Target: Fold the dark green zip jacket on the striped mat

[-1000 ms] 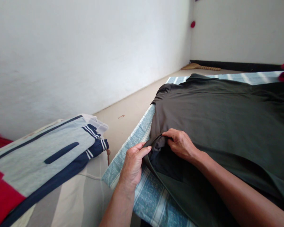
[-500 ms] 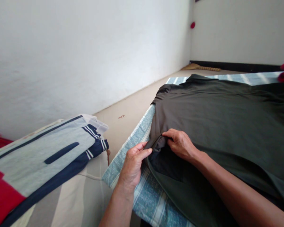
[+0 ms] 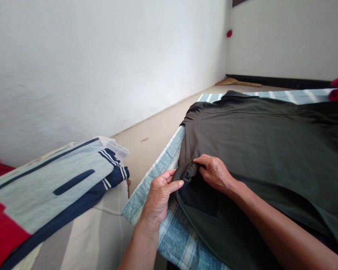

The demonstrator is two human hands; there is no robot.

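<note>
Head view. One striped cloth [image 3: 183, 227] lies beneath the shirt [image 3: 270, 146], showing past its left and far edges, probably to give it a clean bed. The shirt, one in number, is spread broadly flat, apparently so that its edges can be reached; its near left part is turned up and gathered. One jacket [image 3: 36, 206], grey, with two striped bands visible, lies left of the shirt and apart from it, perhaps to be out of the way. One broom [image 3: 238, 82] rests on the floor [image 3: 138, 123] beyond the shirt, seemingly stored by the wall. Two hands work at the shirt's left edge. The left hand [image 3: 157, 197] pinches this edge narrowly between thumb and fingers, likely to steady it; the right hand [image 3: 216, 173] grips a fold just beside, probably as a counter-hold, its thumb mostly hidden. One red loop [image 3: 144, 140] lies left of the shirt; its purpose cannot be told.
</note>
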